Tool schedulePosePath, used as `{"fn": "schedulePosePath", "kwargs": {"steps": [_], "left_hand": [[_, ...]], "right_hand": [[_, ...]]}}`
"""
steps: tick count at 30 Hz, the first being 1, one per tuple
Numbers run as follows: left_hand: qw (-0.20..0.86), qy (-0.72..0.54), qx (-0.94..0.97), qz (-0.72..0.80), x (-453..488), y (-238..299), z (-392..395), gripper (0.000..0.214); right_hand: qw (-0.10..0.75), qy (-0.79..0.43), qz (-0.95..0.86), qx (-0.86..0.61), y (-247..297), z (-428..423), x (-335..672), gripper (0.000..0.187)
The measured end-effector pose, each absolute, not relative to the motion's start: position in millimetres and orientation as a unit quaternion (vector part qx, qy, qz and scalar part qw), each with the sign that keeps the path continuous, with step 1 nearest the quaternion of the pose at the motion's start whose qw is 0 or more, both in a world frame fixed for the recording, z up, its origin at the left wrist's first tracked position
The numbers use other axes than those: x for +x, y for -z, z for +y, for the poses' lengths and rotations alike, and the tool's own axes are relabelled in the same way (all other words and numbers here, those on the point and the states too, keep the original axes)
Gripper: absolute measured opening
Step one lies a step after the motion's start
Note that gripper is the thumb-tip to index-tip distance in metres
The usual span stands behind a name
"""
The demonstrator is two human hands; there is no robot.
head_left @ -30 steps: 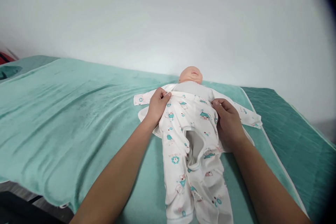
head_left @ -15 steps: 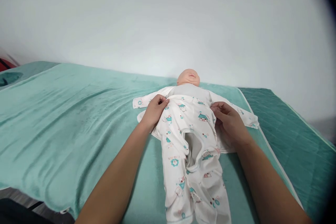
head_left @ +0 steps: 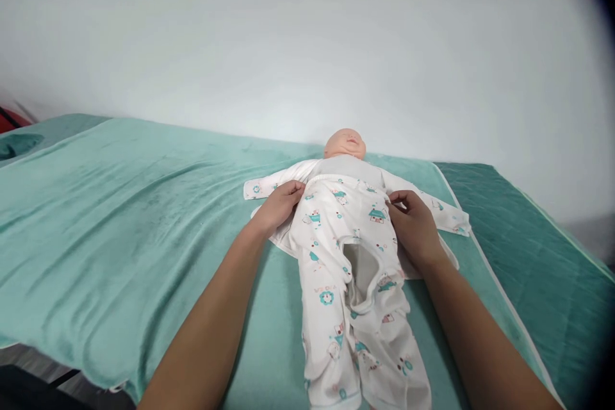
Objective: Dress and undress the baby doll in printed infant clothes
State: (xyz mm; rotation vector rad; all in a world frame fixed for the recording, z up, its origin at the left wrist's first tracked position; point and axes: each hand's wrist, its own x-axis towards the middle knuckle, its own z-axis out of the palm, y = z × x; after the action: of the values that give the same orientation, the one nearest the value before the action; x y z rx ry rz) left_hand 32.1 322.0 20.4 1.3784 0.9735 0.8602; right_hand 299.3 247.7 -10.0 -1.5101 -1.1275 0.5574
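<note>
A baby doll [head_left: 344,143] lies on its back, head toward the wall, dressed in a white printed top [head_left: 454,221] that is spread open over a grey torso. White printed baby pants [head_left: 331,224] with an open crotch cover its waist and legs. My left hand [head_left: 280,206] is closed at the left side of the waistband, its fingertips partly hidden by the cloth. On the opposite side, my right hand [head_left: 414,225] pinches the pants' edge near the waist, with its fingers curled. Both forearms reach in alongside the doll's legs.
A light green blanket [head_left: 120,224] with soft folds covers the bed beneath the doll. Darker green quilted bedding [head_left: 528,250] shows at the right. The white wall [head_left: 240,64] rises just behind the doll's head.
The front of the pants has shifted slightly to the right, with the crotch opening moving too. My left hand has slid a little lower and outward along the waistband; the right stays at its side.
</note>
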Motion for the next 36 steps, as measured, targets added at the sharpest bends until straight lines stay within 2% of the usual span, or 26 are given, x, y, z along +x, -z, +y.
{"fn": "schedulePosePath", "kwargs": {"steps": [4,8,14,21,30,36], "left_hand": [[0.595,-0.363,0.599,0.395,30.2,-19.1,322.1,0.015],[0.591,-0.336,0.625,0.383,24.8,-19.8,322.1,0.015],[0.585,-0.309,0.648,0.378,21.5,-23.2,319.9,0.025],[0.563,-0.309,0.650,0.407,25.0,-23.1,317.9,0.024],[0.513,-0.363,0.662,0.409,31.0,-10.4,319.3,0.010],[0.422,-0.411,0.643,0.489,37.1,-3.8,323.6,0.011]], "right_hand": [[0.574,-0.216,-0.463,-0.640,6.7,244.4,295.7,0.021],[0.588,-0.213,-0.455,-0.634,4.3,244.2,293.4,0.016],[0.597,-0.306,-0.435,-0.601,5.2,244.6,293.6,0.020],[0.616,-0.382,-0.405,-0.558,5.6,246.4,293.5,0.018],[0.565,-0.360,-0.434,-0.603,11.0,246.2,300.5,0.023],[0.497,-0.191,-0.473,-0.702,4.8,248.2,300.3,0.016]]}}
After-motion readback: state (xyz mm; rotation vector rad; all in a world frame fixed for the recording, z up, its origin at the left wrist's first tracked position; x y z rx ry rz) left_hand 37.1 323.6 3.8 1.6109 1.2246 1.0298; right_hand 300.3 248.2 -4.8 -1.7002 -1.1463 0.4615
